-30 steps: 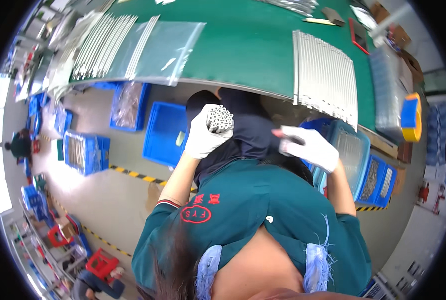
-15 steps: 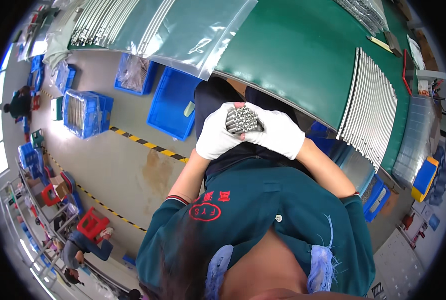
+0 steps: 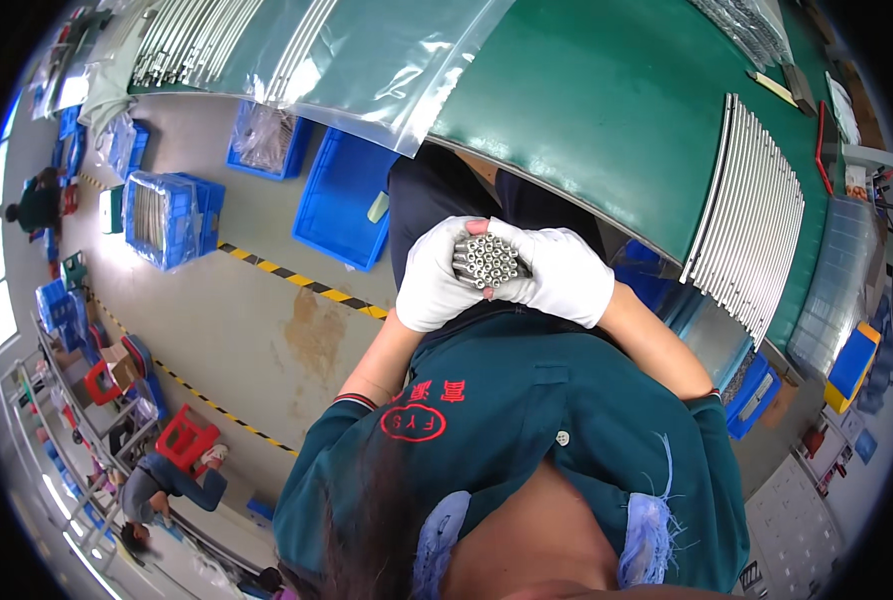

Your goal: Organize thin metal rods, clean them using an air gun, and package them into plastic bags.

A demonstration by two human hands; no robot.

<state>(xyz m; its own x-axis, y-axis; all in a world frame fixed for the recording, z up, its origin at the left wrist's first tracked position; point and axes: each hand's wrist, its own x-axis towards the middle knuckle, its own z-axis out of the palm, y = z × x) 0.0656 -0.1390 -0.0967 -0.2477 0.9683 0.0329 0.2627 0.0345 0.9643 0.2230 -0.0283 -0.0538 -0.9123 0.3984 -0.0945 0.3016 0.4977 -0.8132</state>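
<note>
Both my hands wear white gloves with bare fingertips and close around one bundle of thin metal rods (image 3: 487, 262), held over my lap. The rods' round, hollow-looking ends face up toward me, packed tightly together. My left hand (image 3: 436, 278) wraps the bundle's left side, and my right hand (image 3: 566, 275) wraps its right side. The rods' lengths below the ends are mostly hidden. On the green table at the right lies a row of similar long metal rods (image 3: 746, 220), side by side and apart from my hands.
The green table (image 3: 586, 100) runs ahead of me. More rods (image 3: 191, 40) and a clear plastic sheet (image 3: 396, 80) lie on its left part. Blue bins (image 3: 341, 205) stand on the floor at left. Another person (image 3: 171, 485) sits near a red stool (image 3: 187, 438).
The bundle has come slightly nearer to me, and its rod ends now face me more squarely. Both hands keep their hold. At lower left, the other person has shifted a little.
</note>
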